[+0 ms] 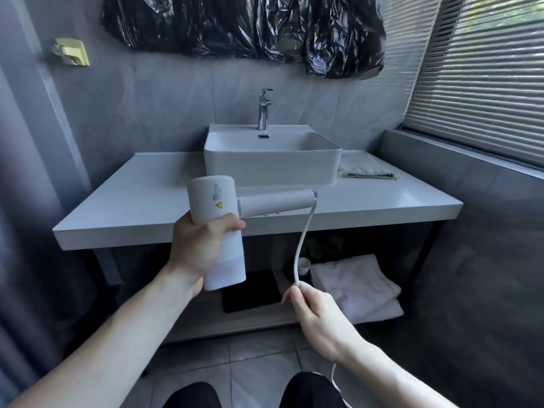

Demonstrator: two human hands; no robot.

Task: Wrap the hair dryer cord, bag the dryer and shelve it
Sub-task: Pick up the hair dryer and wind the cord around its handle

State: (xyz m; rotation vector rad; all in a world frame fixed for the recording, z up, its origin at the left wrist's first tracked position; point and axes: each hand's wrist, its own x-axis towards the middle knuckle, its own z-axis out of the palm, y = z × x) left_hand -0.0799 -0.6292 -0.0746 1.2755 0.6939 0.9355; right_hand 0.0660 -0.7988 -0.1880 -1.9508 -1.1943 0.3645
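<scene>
My left hand (198, 250) grips the barrel of a white hair dryer (217, 207), held in the air in front of the counter, its handle pointing right. From the handle's end a white cord (303, 240) hangs down in a curve. My right hand (313, 315) pinches that cord between thumb and fingers, lower and to the right. Past the hand, the cord trails down toward the floor near my knees. A flat beige cloth bag (366, 170) lies on the counter right of the basin. Under the counter runs a low shelf (235, 322).
A white basin (272, 166) with a chrome tap (264, 110) sits on the white counter (132, 201). On the shelf lie a black mat (253, 293), folded white towels (357, 285) and a small cup (303, 265). Window blinds (482, 78) fill the right wall.
</scene>
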